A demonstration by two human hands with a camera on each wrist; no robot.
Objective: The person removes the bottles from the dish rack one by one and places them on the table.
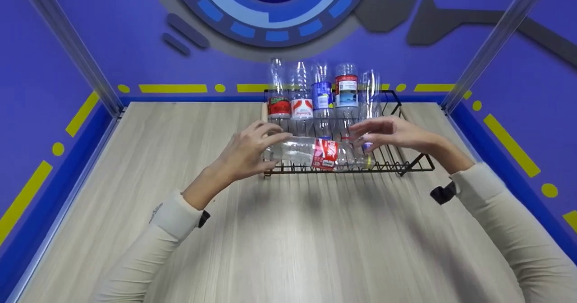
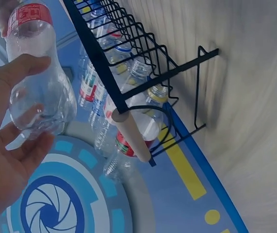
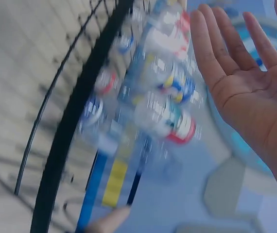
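My left hand (image 1: 250, 152) holds a clear plastic bottle (image 1: 297, 150) by its base end. The bottle lies sideways above the front of a black wire rack (image 1: 306, 172), its red label in the middle and a yellowish neck end pointing right. In the left wrist view, the thumb and fingers of the left hand (image 2: 12, 121) curl about the bottle's base (image 2: 46, 102). Near the neck end hovers my right hand (image 1: 392, 132), thumb and fingers apart. The right wrist view shows the right hand (image 3: 255, 82) with extended fingers and nothing in its palm.
Several clear bottles (image 1: 347, 91) with coloured labels lean in a row in the rack, bases up against the back. A pale wooden handle (image 2: 131, 136) is on the rack's left side. Blue walls (image 1: 126, 37) enclose the wood-grain table (image 1: 288, 240) at the back and sides.
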